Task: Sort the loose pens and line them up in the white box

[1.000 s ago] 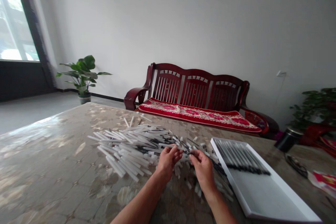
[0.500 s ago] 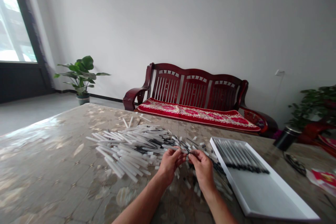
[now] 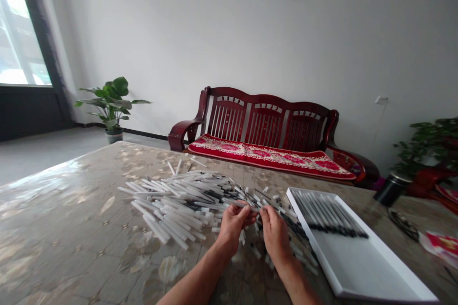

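Pen, a single one, is pinched by both hands: its middle is gripped between thumb and curled fingers of the left hand, and its right end is met by the pressed-together thumb and fingertips of the right hand. It is held just above the surface, its long axis laid crosswise from hand to hand, the left end pointing slightly away from the body. Which end bears the tip cannot be told, as much is covered by fingers.

To the left of the left hand and beyond it, dozens of white tubes are heaped, too tangled to be counted, most lying lengthwise toward the hands. Small black and white pieces, many, are strewn beneath and around both hands.

To the right of the right hand, one white tray is set, its raised near wall standing between that hand and one row of dark-ended pens, roughly a dozen, packed side by side. Farther right of it, one black cup, one dark cable and one red-and-white packet are seen. Beyond both hands, past the surface, one wooden sofa is placed.
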Demonstrator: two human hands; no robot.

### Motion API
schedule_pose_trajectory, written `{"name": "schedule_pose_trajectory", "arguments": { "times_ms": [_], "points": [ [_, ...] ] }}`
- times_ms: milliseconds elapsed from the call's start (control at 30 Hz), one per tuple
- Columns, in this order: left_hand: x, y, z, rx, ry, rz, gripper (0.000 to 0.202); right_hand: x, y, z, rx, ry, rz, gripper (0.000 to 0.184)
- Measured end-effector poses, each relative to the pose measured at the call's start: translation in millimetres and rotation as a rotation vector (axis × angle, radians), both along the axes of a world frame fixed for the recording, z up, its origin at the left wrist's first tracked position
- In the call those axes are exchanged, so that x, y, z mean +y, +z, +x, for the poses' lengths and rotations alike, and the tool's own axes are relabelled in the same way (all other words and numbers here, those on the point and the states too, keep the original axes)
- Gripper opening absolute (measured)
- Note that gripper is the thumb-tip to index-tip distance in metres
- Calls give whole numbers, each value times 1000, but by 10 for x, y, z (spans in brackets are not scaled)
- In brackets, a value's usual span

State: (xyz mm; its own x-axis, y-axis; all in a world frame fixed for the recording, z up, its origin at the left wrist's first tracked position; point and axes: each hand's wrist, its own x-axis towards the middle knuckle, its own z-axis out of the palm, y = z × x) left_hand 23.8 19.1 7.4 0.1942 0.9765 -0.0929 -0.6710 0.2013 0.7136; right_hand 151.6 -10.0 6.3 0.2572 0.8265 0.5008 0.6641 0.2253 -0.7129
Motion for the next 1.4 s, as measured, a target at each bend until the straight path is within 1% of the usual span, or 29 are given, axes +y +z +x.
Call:
{"name": "schedule_pose_trajectory", "arguments": {
  "times_ms": [100,167,300,367,500,567,700,833,900,1033,1200,1333,1400],
  "points": [
    [-10,2,21,15,8,-2,48,-10,19,7,-31,-12,-49,42],
    [-18,12,24,24,6,-18,48,-22,32,15,-9,12,-78,43],
    [-35,32,21,22,-1,-40,46,-40,41,28,4,78,-64,36],
    [-43,34,25,21,-11,-34,46,-34,35,35,-20,53,-66,36],
    [-49,26,34,27,-23,-28,45,-21,38,50,-19,2,-106,45],
    [-45,20,35,24,-10,-35,46,-27,48,54,2,28,-108,45],
    [-41,5,41,26,-12,-28,45,-31,52,59,3,80,-69,38],
    [-43,-1,52,37,-15,-20,46,-19,41,66,14,36,-87,47],
    [-39,3,51,34,-2,-26,48,-22,45,63,33,47,-106,47],
    [-33,8,50,33,-7,-31,48,-29,60,47,20,96,-102,40],
    [-36,-10,62,41,-9,-12,48,-24,57,48,63,66,-155,49],
    [-32,-17,57,41,-8,-19,47,-34,60,45,74,123,-115,38],
    [-37,-15,57,38,-11,-1,47,-34,70,26,118,139,-97,38]
  ]
}}
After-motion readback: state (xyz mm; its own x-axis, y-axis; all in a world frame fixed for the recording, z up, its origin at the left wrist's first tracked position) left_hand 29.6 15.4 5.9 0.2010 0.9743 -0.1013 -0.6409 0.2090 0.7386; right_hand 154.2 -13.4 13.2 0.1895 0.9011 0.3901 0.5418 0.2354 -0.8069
